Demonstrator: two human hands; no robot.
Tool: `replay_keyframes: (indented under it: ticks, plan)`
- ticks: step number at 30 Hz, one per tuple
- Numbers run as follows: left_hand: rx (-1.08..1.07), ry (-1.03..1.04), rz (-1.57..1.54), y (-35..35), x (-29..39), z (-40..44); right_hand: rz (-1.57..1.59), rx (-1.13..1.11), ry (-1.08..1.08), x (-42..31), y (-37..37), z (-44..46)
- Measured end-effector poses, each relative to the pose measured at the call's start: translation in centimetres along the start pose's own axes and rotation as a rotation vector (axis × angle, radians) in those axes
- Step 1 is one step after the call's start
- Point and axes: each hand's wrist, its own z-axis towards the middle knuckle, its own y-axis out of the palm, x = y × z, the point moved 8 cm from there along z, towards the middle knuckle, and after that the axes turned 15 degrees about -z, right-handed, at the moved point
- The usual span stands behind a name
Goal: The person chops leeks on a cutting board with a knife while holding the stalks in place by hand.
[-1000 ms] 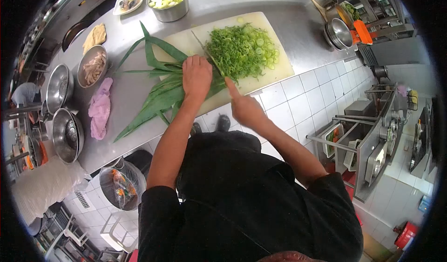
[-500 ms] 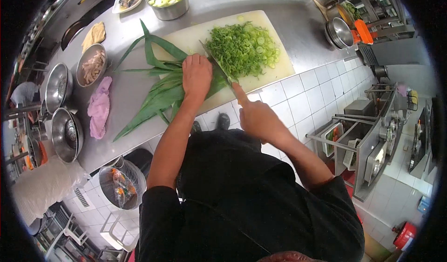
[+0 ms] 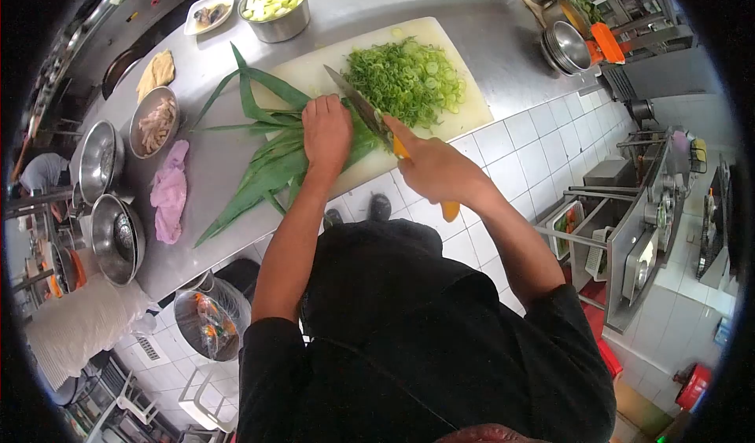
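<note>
Long green leaves (image 3: 271, 171) lie across the left part of a white cutting board (image 3: 314, 73). My left hand (image 3: 327, 132) presses down on them with its fingers curled together. In my right hand (image 3: 436, 167) is a knife (image 3: 363, 112) with a yellow handle; the index finger lies along it. The blade slants up and left, beside the fingertips of my left hand, and bits of green stick to it. A heap of thinly sliced greens (image 3: 401, 81) covers the board to the right of the blade.
A steel pot of cut pale green pieces (image 3: 275, 24) and a white dish (image 3: 210, 12) stand at the back. Metal bowls (image 3: 101, 160) and a pink cloth (image 3: 168, 195) are at left. Stacked bowls (image 3: 568, 48) stand at right. A lined bin (image 3: 206, 325) is below the counter.
My right hand has pulled the knife back toward me and tilted it, so more blade and the yellow handle show. My left hand remains on the leaves. The view has shifted slightly.
</note>
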Motion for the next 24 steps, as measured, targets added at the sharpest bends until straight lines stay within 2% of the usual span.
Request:
replay_keyframes:
  ticks: [2, 5, 10, 12, 15, 16, 18, 24]
  plan:
    - [-0.004, 0.000, -0.007, -0.1, 0.0, -0.1, 0.004, -0.041, 0.013, 0.1, 0.3, -0.7]
    - [-0.013, 0.012, 0.012, 0.0, 0.0, -0.1, -0.118, 0.048, -0.058, 0.3, 0.4, -1.6]
    - [0.000, 0.036, 0.003, -0.2, 0.4, 0.1, -0.064, 0.013, -0.009, 0.2, 2.0, -2.4]
    - [0.002, 0.033, 0.007, -0.4, 0.3, 0.0, -0.185, 0.239, -0.116, 2.1, 5.3, -0.4]
    - [0.013, 0.038, -0.001, -0.2, 0.5, 0.2, -0.073, 0.156, -0.003, 3.7, 8.2, 4.0]
    - [0.017, 0.037, 0.012, -0.1, 0.3, 0.2, 0.035, 0.180, -0.045, 3.5, 7.4, 4.8]
    - [0.000, 0.035, 0.012, 0.2, 0.4, -0.9, 0.018, 0.171, -0.095, 3.1, 6.1, 5.7]
    - [0.012, 0.043, -0.019, -0.3, 0.4, -0.1, -0.073, 0.054, -0.041, -0.1, 0.8, 0.6]
